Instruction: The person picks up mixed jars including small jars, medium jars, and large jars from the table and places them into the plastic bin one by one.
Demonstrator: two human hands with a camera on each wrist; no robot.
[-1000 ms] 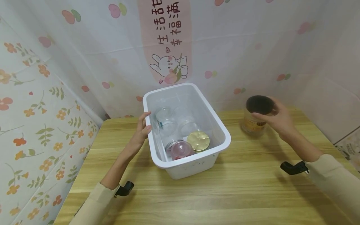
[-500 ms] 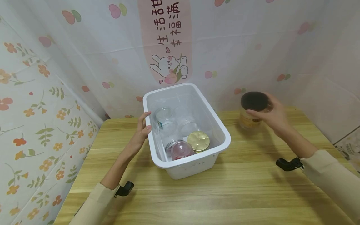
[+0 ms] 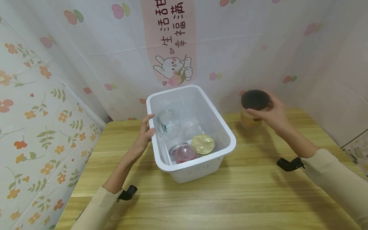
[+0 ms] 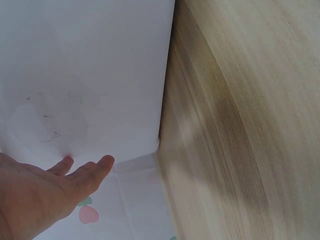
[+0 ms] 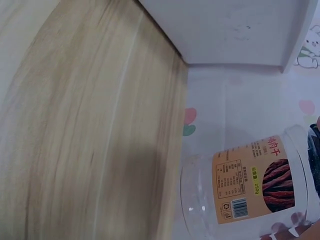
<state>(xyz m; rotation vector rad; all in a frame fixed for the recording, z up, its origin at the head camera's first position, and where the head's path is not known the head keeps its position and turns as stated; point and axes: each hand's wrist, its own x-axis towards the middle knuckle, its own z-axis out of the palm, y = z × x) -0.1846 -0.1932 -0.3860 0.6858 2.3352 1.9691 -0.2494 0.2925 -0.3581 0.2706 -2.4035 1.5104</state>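
Observation:
My right hand [image 3: 274, 111] grips a clear plastic jar [image 3: 249, 118] around its black lid [image 3: 255, 99], at the back right of the table. In the right wrist view the jar's tan label [image 5: 255, 182] shows dried meat strips and a barcode. My left hand [image 3: 145, 131] holds the rim of a white plastic tub [image 3: 195, 171], thumb and a finger at the edge. In the left wrist view, other fingers [image 4: 90, 172] lie against its outer wall. Inside the tub are several clear containers [image 3: 167, 117], a gold lid [image 3: 202, 144] and a reddish-topped jar [image 3: 186, 154].
The wooden table [image 3: 184, 207] reaches back to a printed curtain [image 3: 235, 48] hanging close behind the tub. A floral cloth [image 3: 37, 127] hangs along the left side. Black wrist mounts [image 3: 288, 164] stick out from both sleeves.
My right hand has carried the jar leftward and slightly up, toward the tub. My left hand and the tub have stayed in place.

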